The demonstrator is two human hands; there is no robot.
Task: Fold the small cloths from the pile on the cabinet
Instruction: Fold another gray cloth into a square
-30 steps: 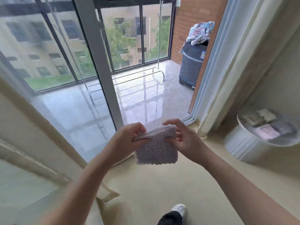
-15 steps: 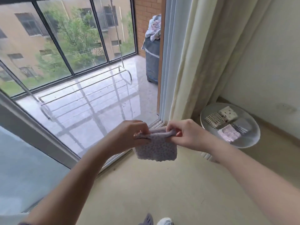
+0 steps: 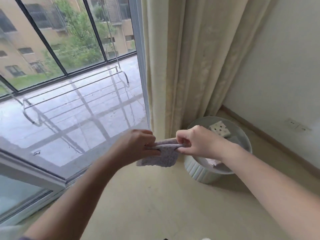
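Both bare forearms reach in from six o'clock over the beige floor [image 3: 155, 205]; the left hand [image 3: 138, 146] is clenched on the left end of the top edge of a small lilac speckled cloth [image 3: 163, 157], and the right hand [image 3: 197, 141] pinches the right end with curled fingers; the cloth hangs doubled below them in the air, near the middle of the view, touching nothing else; just past the right wrist, at four o'clock, stands a low round white bench with ribbed sides [image 3: 197, 168]; on it lie a folded white cloth with dark dots [image 3: 219, 129] and a pale pink folded cloth [image 3: 213, 162], partly hidden by the arm; behind it, at twelve o'clock, hangs a cream curtain [image 3: 181, 66]; through the glass at ten o'clock a metal drying rack [image 3: 76, 96] stands on the glossy balcony floor.
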